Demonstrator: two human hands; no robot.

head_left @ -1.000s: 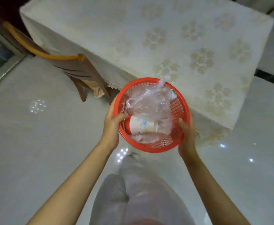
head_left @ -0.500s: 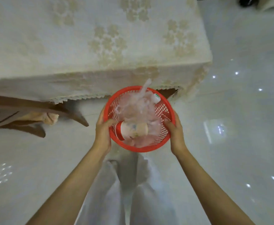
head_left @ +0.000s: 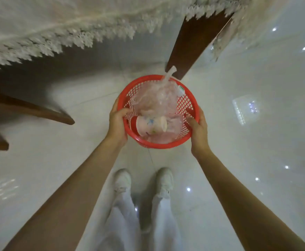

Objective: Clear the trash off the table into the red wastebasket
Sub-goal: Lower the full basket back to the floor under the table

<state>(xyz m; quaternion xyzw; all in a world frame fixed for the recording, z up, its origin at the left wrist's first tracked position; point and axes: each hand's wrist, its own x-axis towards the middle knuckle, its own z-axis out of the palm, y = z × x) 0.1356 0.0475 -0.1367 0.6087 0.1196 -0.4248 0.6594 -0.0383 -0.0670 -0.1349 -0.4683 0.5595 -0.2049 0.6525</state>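
Observation:
The red wastebasket (head_left: 186, 104) is a round plastic mesh basket held low over the white floor, in front of my feet. My left hand (head_left: 117, 122) grips its left rim and my right hand (head_left: 198, 130) grips its right rim. Inside lie a crumpled clear plastic bag (head_left: 155, 98), a paper cup (head_left: 150, 125) on its side, and a small white item with green print (head_left: 181, 89) at the far rim. The table (head_left: 57, 24), under a lace-edged white cloth, fills the top of the view.
A dark wooden table leg (head_left: 193, 42) stands just beyond the basket. More dark wooden legs (head_left: 30, 111) lie at the left. My white shoes (head_left: 142, 182) stand on the glossy white floor (head_left: 256, 142), which spreads to the right.
The basket has gone down from table-edge height toward the floor, both hands still on its rim. The view has tilted down, so the tabletop is gone and my shoes show.

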